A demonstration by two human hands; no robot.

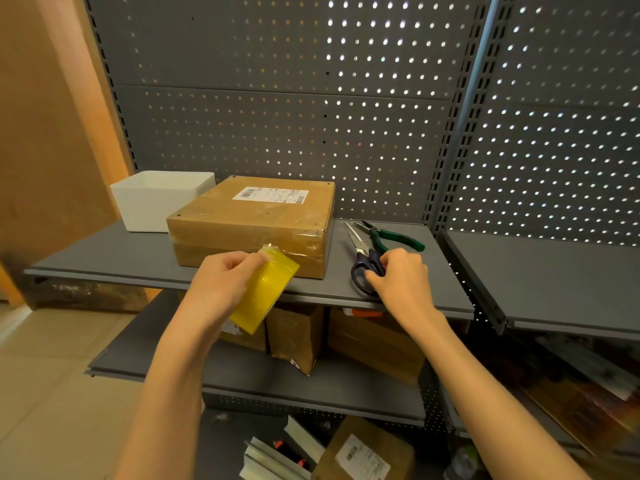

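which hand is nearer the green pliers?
Right. The right hand grips the scissors just in front of the green pliers; the left hand holds a yellow packet farther left, before the cardboard box.

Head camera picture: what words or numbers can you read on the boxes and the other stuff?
White label on the taped cardboard box: barcodes and print, too small to read.
Label on the box at the bottom: a barcode, too blurred to read.
Yellow packet pinched by the left hand: no readable text.
Scissors gripped by the right hand: no text visible.
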